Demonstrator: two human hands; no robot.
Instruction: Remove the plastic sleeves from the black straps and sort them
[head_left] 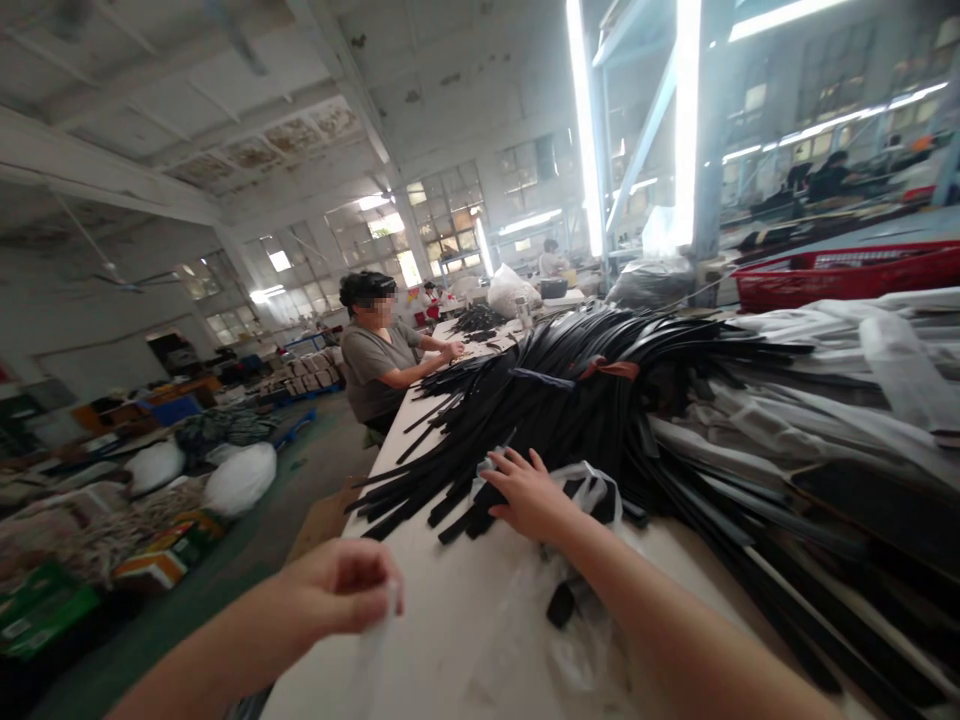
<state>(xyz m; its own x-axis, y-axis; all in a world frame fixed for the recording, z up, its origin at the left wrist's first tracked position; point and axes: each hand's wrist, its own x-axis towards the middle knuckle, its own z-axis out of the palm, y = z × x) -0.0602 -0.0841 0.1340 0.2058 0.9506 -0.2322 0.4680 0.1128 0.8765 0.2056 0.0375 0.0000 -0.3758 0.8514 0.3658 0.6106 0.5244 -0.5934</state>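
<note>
My left hand (349,590) is over the near edge of the white table (442,600), thumb and fingers pinched together. A pale, see-through strip (379,650), blurred, hangs from that pinch. Fingers spread, my right hand (525,495) reaches over the ends of a big pile of long black strips (555,400). Beside its fingertips lies a small pale-blue object (487,465), partly covered, whose kind I cannot make out. A clear plastic bag (596,485) with black pieces in it is just right of this hand, partly behind my forearm.
Across the table's left side a person (379,355) in a grey top works with both hands on the tabletop. White strips (847,350) heap up at the right, before a red basket (847,275). White sacks (240,480) and boxes line the floor at left.
</note>
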